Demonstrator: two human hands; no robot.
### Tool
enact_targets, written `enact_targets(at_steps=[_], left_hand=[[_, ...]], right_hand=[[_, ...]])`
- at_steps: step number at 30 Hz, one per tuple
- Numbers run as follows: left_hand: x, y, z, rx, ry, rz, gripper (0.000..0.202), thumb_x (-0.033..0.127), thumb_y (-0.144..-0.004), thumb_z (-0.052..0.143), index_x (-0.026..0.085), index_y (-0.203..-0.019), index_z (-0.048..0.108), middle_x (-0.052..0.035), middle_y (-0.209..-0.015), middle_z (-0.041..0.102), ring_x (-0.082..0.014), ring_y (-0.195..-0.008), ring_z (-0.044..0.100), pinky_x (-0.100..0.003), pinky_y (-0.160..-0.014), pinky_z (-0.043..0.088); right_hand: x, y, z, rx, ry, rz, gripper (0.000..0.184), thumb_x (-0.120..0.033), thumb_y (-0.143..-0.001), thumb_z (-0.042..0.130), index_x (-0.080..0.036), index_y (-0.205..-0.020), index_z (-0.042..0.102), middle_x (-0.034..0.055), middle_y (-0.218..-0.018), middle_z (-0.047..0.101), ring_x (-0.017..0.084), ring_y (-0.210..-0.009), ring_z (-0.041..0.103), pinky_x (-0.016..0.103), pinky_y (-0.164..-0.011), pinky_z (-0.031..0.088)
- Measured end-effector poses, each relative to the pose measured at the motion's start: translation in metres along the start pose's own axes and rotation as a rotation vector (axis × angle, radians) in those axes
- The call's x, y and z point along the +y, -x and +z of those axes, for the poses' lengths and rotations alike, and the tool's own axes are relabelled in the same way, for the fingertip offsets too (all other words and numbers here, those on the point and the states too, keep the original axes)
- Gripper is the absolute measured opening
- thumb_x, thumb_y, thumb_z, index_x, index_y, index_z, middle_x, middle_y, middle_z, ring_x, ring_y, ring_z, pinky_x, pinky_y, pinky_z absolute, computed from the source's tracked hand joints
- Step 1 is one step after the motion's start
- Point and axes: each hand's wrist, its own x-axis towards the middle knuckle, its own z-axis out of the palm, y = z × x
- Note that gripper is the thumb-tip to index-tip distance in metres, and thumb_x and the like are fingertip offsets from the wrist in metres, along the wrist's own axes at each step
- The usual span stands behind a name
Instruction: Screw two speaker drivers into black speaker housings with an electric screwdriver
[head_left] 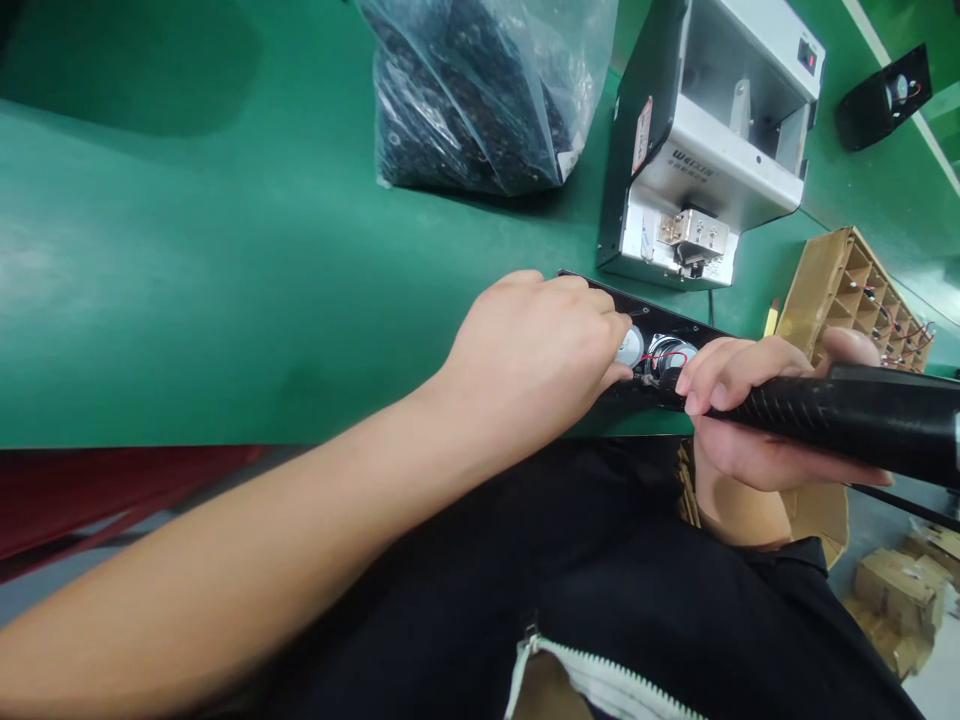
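A long black speaker panel (703, 331) lies near the table's front edge, partly under both hands. Round speakers with silvery backs, one of them a speaker (667, 354) with red wires, are set in it. My left hand (536, 345) is closed over the panel's left part, its fingertips hidden behind the knuckles. In my right hand (750, 385), the fingers wrap round a black electric screwdriver (840, 410) with a ribbed grip. The screwdriver lies nearly level, its front end down at the panel beside the wired speaker. Its exact tip contact is hard to see.
Behind the panel stands a silver WEIXIN screw feeder (705, 150). A clear plastic bag (487, 100) of small black parts lies to its left. On the right are a divided cardboard box (847, 290) with wired parts and a black speaker housing (870, 110).
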Motion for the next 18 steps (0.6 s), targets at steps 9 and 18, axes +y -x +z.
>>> enact_targets(at_steps=[9,18], left_hand=[[0.002,0.000,-0.004,-0.043,-0.092,0.016,0.019,0.035,-0.111,0.083,0.020,-0.121,0.089,-0.0128,-0.123,0.092,-0.0396,-0.123,0.084,-0.046,-0.091,0.052],[0.001,0.006,0.004,0.039,-0.008,0.036,0.015,0.035,-0.112,0.080,0.021,-0.112,0.086,-0.0112,-0.116,0.092,-0.0382,-0.118,0.084,-0.046,-0.086,0.047]], right_hand=[[0.003,0.006,0.005,-0.035,0.061,-0.004,0.075,-0.086,-0.114,0.051,-0.030,-0.155,0.078,-0.0074,-0.072,0.068,0.015,-0.042,0.055,0.032,-0.041,0.056],[0.014,0.019,0.007,-0.157,-0.020,-0.030,0.062,-0.078,-0.107,0.076,-0.040,-0.156,0.073,-0.0056,-0.078,0.077,0.018,-0.049,0.063,0.036,-0.045,0.056]])
